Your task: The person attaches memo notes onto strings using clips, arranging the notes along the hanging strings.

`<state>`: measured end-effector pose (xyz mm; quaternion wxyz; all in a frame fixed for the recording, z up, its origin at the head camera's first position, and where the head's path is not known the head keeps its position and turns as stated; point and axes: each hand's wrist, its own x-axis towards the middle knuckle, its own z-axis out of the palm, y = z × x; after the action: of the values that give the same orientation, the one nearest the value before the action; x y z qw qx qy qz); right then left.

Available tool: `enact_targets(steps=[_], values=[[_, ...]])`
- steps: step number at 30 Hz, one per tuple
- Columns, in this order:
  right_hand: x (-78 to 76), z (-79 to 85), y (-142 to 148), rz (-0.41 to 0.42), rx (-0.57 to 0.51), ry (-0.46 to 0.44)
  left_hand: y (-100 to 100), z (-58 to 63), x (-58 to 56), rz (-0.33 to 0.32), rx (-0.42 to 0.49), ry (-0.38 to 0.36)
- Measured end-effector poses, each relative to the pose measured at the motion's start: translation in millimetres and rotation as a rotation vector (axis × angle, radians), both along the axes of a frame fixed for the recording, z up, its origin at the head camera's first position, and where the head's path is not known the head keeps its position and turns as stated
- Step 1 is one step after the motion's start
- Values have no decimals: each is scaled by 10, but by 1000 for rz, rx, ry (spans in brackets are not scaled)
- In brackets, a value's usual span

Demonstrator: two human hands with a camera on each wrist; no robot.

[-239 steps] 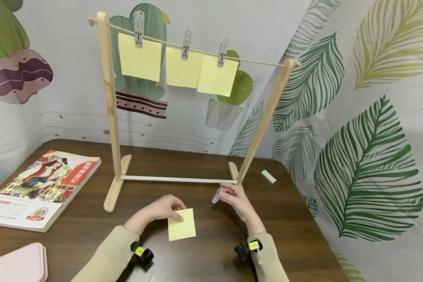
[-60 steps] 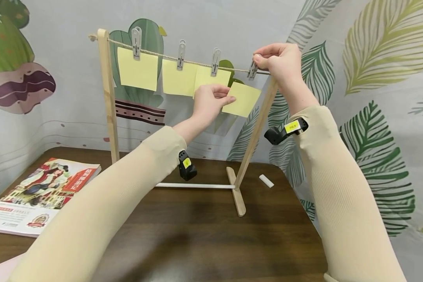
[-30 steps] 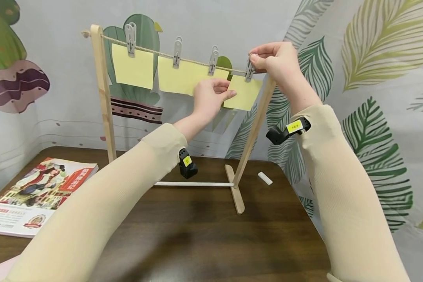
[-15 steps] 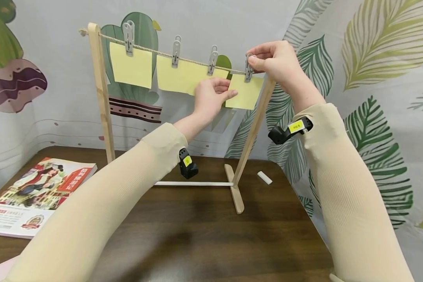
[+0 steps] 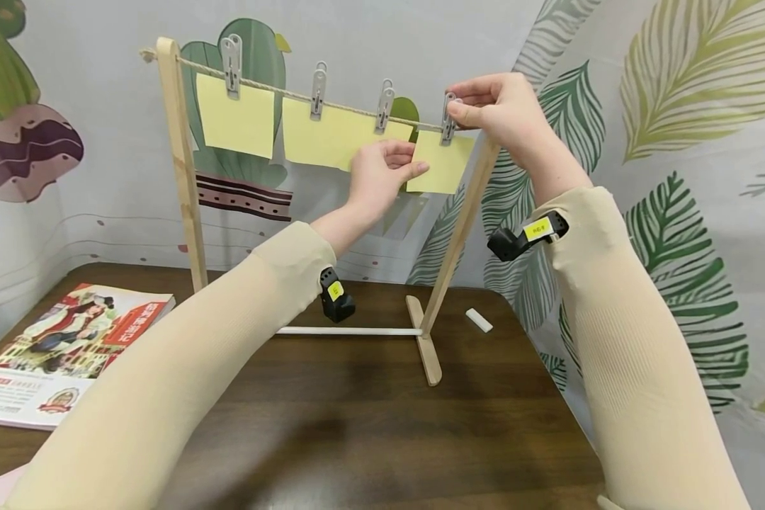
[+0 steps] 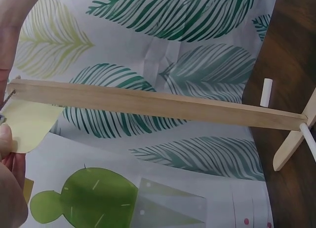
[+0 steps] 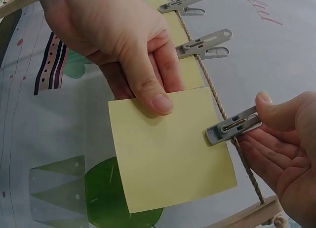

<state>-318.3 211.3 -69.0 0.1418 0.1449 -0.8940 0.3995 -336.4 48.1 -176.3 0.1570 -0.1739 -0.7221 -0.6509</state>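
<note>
My left hand (image 5: 382, 173) pinches the left edge of a yellow sticky note (image 5: 443, 161) between thumb and fingers. At the note's top edge sits a grey clothespin (image 7: 232, 127), its jaws over both paper and rope (image 7: 212, 87). My right hand (image 5: 503, 113) holds this clothespin by its handles, thumb on one side and fingers behind, near the right post. Farther left, three more clothespins, one of them the nearest clothespin (image 5: 384, 106), clip yellow notes to the same rope. My left hand partly covers the third note. The left wrist view catches the held note (image 6: 32, 124) only at its left side.
The rope runs between the wooden posts (image 5: 462, 234) of a stand with a white crossbar (image 5: 350, 331). On the dark table (image 5: 382, 425) lie a book (image 5: 70, 347) at left, a white block (image 5: 479, 320) at right and a pink case (image 5: 0, 489) at the front left corner.
Eight seconds ago the note and clothespin were low over the table, one in each hand. Both rose to the rope; the note then straightened under the clothespin. In the last half second, hardly any movement.
</note>
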Motion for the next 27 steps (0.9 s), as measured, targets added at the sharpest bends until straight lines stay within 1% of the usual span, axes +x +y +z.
enact_targets(steps=[5, 8, 13, 18, 23, 27], values=[[4, -5, 41, 30, -59, -7, -3, -15, 3, 7, -22, 5], [8, -14, 85, 35, -100, 5, 10, -32, 10, 4, -36, 18], [1, -52, 132, 29, -159, 36, 16, -100, 21, -7, -30, 13], [-22, -82, 115, 35, -227, 57, -45, -166, 32, -13, -13, 16], [-30, -72, 105, 5, -286, 89, -127, -176, 61, -19, 0, 13], [-32, -96, 116, 19, -322, 123, -203, -188, 107, -24, -48, 13]])
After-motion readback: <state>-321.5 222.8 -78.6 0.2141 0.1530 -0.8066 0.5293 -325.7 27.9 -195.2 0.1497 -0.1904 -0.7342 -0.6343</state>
